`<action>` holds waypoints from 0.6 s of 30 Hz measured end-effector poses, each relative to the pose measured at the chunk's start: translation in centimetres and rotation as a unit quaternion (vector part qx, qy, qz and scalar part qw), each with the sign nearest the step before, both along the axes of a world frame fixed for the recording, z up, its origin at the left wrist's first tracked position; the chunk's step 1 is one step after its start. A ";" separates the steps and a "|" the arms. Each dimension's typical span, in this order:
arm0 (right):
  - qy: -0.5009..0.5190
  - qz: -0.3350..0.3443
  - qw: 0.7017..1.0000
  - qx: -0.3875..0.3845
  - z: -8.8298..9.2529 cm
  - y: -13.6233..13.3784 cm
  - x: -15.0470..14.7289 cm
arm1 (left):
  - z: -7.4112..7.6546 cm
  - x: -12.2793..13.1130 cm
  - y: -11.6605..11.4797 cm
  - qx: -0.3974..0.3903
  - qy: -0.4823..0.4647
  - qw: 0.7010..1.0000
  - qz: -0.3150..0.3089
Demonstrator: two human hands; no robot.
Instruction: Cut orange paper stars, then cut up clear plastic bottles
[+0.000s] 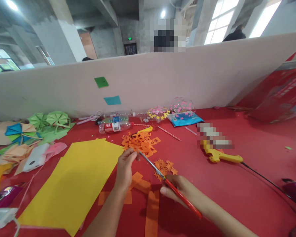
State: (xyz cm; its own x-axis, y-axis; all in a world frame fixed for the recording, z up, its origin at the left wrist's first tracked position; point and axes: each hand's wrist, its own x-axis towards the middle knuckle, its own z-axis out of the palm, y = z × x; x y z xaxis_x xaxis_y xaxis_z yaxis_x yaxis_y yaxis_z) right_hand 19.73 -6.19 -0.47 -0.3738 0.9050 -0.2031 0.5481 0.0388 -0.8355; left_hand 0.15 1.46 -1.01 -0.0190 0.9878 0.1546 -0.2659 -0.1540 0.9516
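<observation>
My right hand (182, 187) is closed around red-handled scissors (174, 187), whose metal blades point up and left. My left hand (125, 166) is pinched beside the blade tips; whatever lies between its fingers is too small to make out. Just beyond that hand is a heap of orange paper scraps (140, 143) with star-shaped holes. Small orange stars (165, 167) are piled behind the scissors. Orange paper strips (153, 210) lie on the red tabletop (187, 223) between my forearms, some overlapping. Large yellow sheets (76, 177) lie left of my left hand.
Plastic bottles (115, 127) lie near the white partition (143, 79). A blue packet (185, 118) is at the back. On the right, a yellow glue gun (220, 156) trails a black cord. Green paper fans (56, 118) and a white device (36, 158) are on the left.
</observation>
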 end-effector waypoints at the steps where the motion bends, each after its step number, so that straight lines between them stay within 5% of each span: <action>1: 0.006 0.001 1.000 -0.002 0.0 0.0 0.0 | -0.1 0.0 0.0 0.006 0.013 1.000 -0.006; 8: 0.046 -0.004 0.998 -0.034 -0.3 0.0 0.0 | 0.6 -0.1 -0.5 0.034 0.128 0.991 0.006; 18: 0.021 -0.032 0.997 -0.064 0.2 0.0 -0.4 | 0.8 -0.1 -0.7 0.036 0.151 0.988 -0.001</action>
